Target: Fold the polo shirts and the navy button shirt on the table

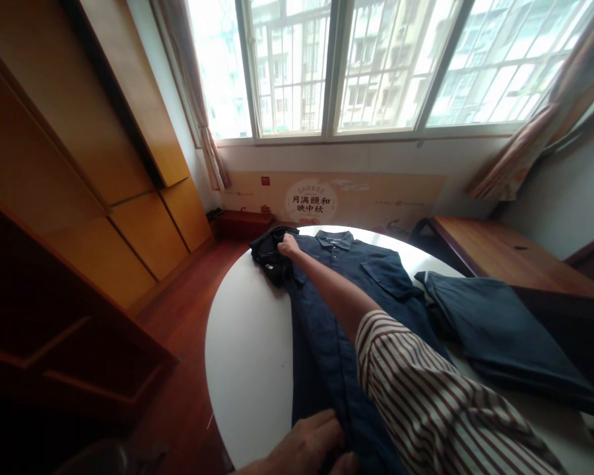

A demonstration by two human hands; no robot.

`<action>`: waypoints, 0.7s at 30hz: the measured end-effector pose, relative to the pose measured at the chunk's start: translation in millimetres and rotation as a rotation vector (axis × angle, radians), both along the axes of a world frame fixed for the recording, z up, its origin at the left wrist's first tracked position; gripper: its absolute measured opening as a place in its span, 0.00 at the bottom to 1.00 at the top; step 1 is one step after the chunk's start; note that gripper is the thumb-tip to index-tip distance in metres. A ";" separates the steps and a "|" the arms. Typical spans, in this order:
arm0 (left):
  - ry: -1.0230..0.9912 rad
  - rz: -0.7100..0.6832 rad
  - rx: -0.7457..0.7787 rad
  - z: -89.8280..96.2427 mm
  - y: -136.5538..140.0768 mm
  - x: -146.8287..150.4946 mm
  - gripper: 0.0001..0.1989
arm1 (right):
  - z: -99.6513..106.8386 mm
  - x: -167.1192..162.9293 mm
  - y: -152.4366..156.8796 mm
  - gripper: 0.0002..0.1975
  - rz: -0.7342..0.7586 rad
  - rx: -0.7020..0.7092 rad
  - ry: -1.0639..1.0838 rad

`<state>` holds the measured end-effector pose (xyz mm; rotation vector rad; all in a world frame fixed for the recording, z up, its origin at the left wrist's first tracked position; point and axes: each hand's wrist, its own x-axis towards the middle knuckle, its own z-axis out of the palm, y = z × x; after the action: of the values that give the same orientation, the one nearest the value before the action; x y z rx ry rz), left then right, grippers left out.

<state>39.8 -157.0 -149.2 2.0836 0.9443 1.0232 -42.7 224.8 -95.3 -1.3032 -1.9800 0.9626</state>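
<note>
A dark navy button-front shirt [321, 330] lies lengthwise on a white round-edged table [247, 356], its collar at the far end. My right arm, in a brown-and-white striped sleeve, reaches across the shirt. At its far left shoulder my right hand [288, 245] is closed, seemingly on the shirt's edge; the exact grip is small in view. Beside that hand sits a bundled black cloth item [270, 257] with a small white label. Down at the near end, my left hand [309, 443] rests with curled fingers on the shirt, closed on its near part. Its fingertips are partly hidden.
A folded dark blue garment [505, 330] lies on the table's right side. Beyond it stands a brown wooden desk [519, 254]. Wooden cabinets [129, 218] line the left, and a barred window [336, 72] with curtains is ahead.
</note>
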 end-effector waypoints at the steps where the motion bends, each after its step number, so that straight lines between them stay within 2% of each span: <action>1: 0.022 -0.017 0.027 6.0 1.9 2.6 0.09 | 4.4 4.5 3.7 0.18 0.004 -0.008 0.064; 4: 0.142 -0.092 0.110 30.5 9.2 16.1 0.07 | 22.1 28.8 19.1 0.17 -0.012 -0.052 0.257; 6: 0.226 -0.168 0.141 50.2 15.1 30.7 0.07 | 36.4 56.7 33.2 0.16 -0.051 -0.098 0.377; 9: 0.343 -0.269 0.116 75.3 25.6 61.1 0.09 | 55.3 115.7 55.5 0.13 -0.148 -0.168 0.535; 11: 0.392 -0.314 0.072 82.5 34.0 86.3 0.11 | 61.1 161.3 65.7 0.13 -0.221 -0.211 0.622; 13: 0.423 -0.383 0.041 79.1 43.1 114.2 0.13 | 58.7 205.6 68.7 0.20 -0.285 -0.255 0.690; 16: 0.472 -0.558 0.056 58.7 55.5 156.7 0.13 | 42.4 260.7 61.9 0.24 -0.356 -0.316 0.762; 18: 0.522 -0.648 0.047 40.8 61.0 182.2 0.13 | 28.5 287.6 55.2 0.23 -0.393 -0.350 0.797; 21: 0.625 -0.682 0.009 16.5 64.3 211.6 0.16 | 12.4 314.1 49.6 0.17 -0.432 -0.386 0.843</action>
<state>251.4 -92.7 -132.7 2.5080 0.4070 0.0203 271.4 274.4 -83.0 -1.1596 -0.8651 1.4020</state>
